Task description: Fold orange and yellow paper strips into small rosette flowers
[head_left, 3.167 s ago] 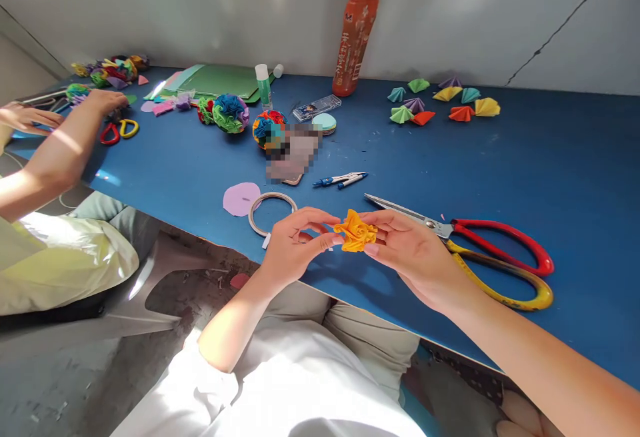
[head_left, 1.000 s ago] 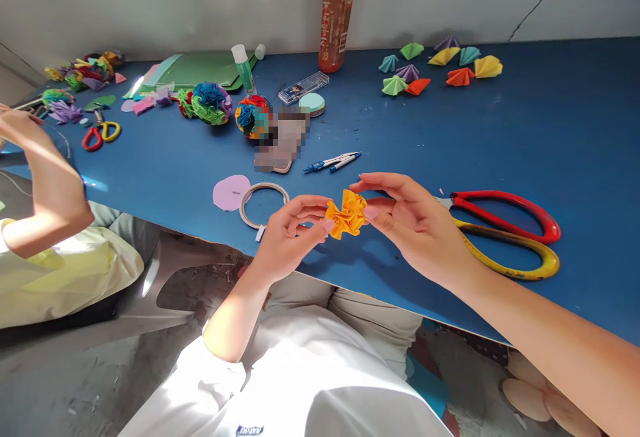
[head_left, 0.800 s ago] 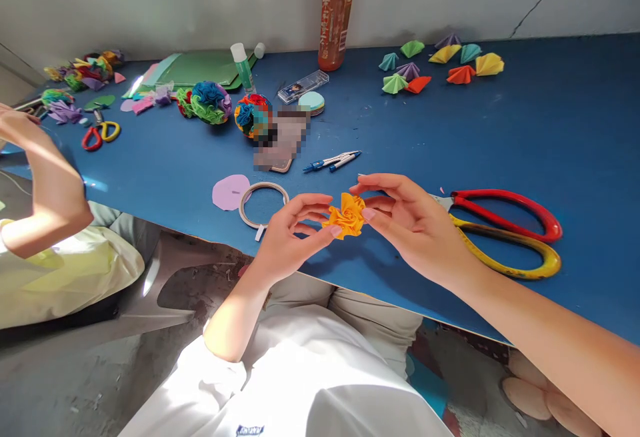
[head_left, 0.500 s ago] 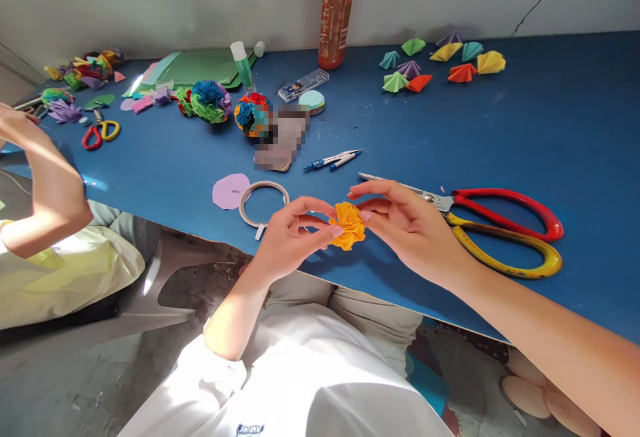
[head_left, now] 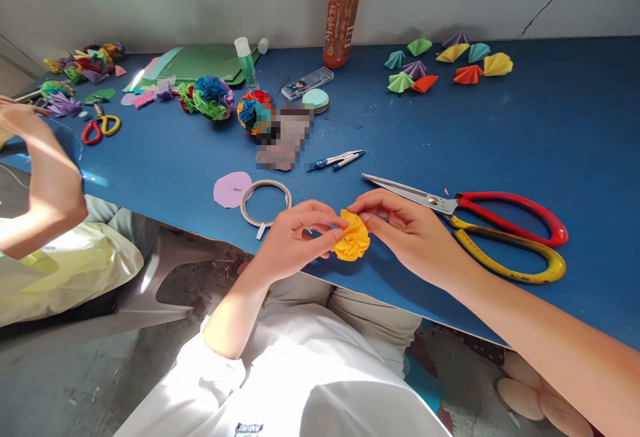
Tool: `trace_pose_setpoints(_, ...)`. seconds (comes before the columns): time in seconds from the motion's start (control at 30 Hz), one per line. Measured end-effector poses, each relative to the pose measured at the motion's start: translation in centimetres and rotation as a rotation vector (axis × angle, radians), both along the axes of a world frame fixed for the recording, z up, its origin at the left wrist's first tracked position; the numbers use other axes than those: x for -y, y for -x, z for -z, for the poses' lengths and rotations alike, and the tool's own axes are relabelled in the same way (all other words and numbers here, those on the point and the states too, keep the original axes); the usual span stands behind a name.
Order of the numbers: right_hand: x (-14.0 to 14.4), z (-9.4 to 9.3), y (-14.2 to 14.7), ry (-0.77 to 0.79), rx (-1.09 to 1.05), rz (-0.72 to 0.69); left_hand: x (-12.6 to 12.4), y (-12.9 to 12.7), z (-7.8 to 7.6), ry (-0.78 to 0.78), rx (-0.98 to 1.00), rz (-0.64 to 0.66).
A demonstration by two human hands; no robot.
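Between the fingertips of both hands sits a small yellow folded paper flower [head_left: 352, 237], just over the near edge of the blue table [head_left: 525, 130]. The left hand [head_left: 295, 240] pinches its left side with thumb and fingers pressed together on the paper. The right hand [head_left: 410, 234] pinches its right side the same way. Big scissors with red and yellow handles [head_left: 480, 224] lie just right of the flower. A thin white tape ring [head_left: 266, 201] and a round purple paper piece [head_left: 231, 188] lie to its left.
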State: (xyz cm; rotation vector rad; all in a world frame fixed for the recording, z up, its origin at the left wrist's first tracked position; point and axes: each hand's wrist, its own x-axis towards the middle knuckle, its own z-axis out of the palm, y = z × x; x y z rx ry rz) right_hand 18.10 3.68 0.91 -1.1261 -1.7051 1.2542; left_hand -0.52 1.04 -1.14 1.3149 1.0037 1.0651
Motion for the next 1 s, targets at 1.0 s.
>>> trace_pose_setpoints(1.0, 1.4, -0.1, 0.0, -0.86, 0.609, -0.096, -0.4, -0.7, 0.2, -0.08, -0.076, -0.105)
